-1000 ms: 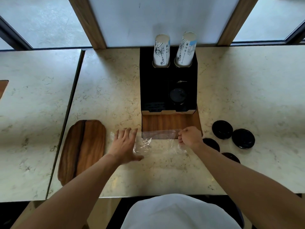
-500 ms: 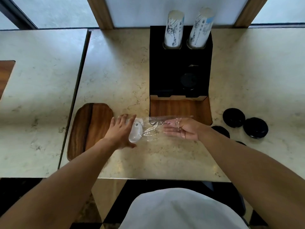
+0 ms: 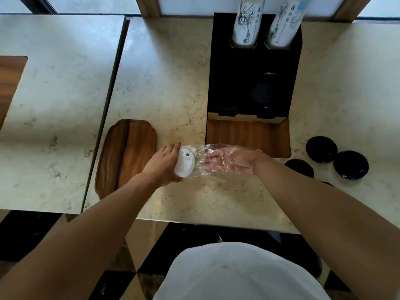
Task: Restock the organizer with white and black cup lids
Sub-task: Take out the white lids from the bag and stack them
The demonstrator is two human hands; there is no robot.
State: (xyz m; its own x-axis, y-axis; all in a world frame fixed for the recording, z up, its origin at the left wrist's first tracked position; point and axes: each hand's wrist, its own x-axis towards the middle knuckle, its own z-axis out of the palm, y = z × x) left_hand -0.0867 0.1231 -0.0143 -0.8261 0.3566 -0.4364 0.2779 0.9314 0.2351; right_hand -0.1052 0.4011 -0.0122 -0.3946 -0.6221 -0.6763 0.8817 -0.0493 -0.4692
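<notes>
A white lid (image 3: 184,163) in a clear plastic sleeve (image 3: 218,158), glossy black lids (image 3: 350,165), a black organizer (image 3: 255,68) holding white cups (image 3: 247,20) with dark line drawings, seemingly blue-accented, on cream veined marble (image 3: 173,72) beside a striped brown wooden board (image 3: 126,156).

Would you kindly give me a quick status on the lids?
Left hand gripping white lids at the bag mouth. Right hand inside the clear bag, open. Black lids loose on the counter. Organizer unobstructed.

Looks to me like a café self-serve counter, marble-look countertop (image 3: 173,72), black cup organizer (image 3: 255,68) holding printed paper cups (image 3: 246,20), loose black lids (image 3: 350,164), wooden serving board (image 3: 127,156).
</notes>
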